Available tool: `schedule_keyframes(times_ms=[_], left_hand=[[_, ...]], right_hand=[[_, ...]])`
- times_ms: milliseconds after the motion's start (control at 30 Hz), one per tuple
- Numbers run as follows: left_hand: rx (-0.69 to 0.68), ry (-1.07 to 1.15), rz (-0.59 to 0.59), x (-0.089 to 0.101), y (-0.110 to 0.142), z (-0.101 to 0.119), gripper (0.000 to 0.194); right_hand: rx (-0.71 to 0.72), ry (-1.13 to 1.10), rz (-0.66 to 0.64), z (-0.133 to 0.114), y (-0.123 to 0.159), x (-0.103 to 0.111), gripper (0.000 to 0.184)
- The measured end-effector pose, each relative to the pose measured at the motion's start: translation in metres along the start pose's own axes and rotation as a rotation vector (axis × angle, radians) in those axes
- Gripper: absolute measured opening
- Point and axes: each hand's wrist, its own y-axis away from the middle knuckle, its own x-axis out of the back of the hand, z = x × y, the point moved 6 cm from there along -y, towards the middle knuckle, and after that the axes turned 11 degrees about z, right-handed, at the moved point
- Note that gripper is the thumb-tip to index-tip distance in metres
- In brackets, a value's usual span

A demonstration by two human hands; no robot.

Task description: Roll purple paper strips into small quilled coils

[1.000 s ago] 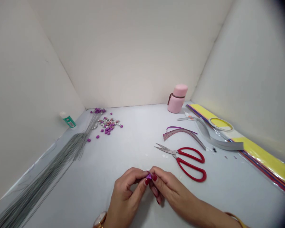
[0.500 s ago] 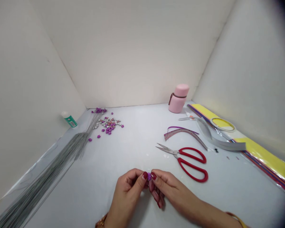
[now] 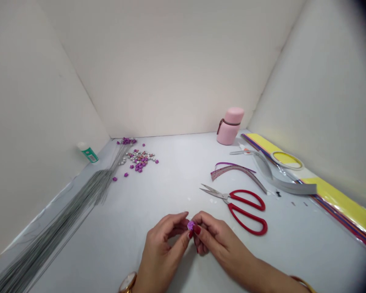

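A small purple paper star (image 3: 190, 225) is between my fingertips, low in the middle of the view. My right hand (image 3: 215, 236) pinches it between thumb and curled fingers. From the other side, my left hand (image 3: 166, 242) presses its thumb against the star, while its index finger is raised above. Closest to my right hand are red-handled scissors (image 3: 227, 196), lying with blades slightly apart. Purple and silver paper stars (image 3: 141, 160) are heaped farther off to the left, with a few scattered around.
Long thin wires (image 3: 79, 203) run along the left side, some tipped with stars. A glue stick (image 3: 88, 153) stands by the left wall. Paper strips (image 3: 236, 170), a tape roll (image 3: 286, 160), packs of coloured paper (image 3: 338, 198) and a pink flask (image 3: 230, 127) are on the right.
The star has turned slightly between my fingers. My left index finger has lifted and straightened, and my right fingers have curled in beneath. The left wrist has rotated, showing a watch face.
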Motion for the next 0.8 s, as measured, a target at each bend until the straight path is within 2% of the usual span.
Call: schedule_keyframes(times_ms=[133, 267, 433, 567, 733, 800], left_hand=[[-0.135, -0.076, -0.022, 0.000, 0.000, 0.009, 0.017], [-0.197, -0.131, -0.022, 0.000, 0.000, 0.013, 0.021], [-0.221, -0.112, -0.003, 0.001, 0.001, 0.015, 0.018], [-0.147, -0.012, -0.016, 0.001, 0.001, 0.010, 0.018], [0.139, 0.220, -0.004, 0.000, -0.002, -0.006, 0.017], [0.195, 0.282, -0.013, -0.002, -0.002, -0.008, 0.015]], right_hand=[[0.111, 0.141, -0.007, -0.004, 0.002, 0.002, 0.024], [0.154, 0.273, 0.008, -0.005, 0.002, 0.005, 0.022], [0.154, 0.248, 0.006, -0.004, 0.003, 0.003, 0.023], [0.142, 0.207, 0.017, -0.005, 0.004, 0.003, 0.025], [0.028, -0.024, -0.009, -0.005, 0.003, 0.000, 0.029], [-0.068, -0.170, -0.035, -0.002, 0.003, -0.004, 0.028]])
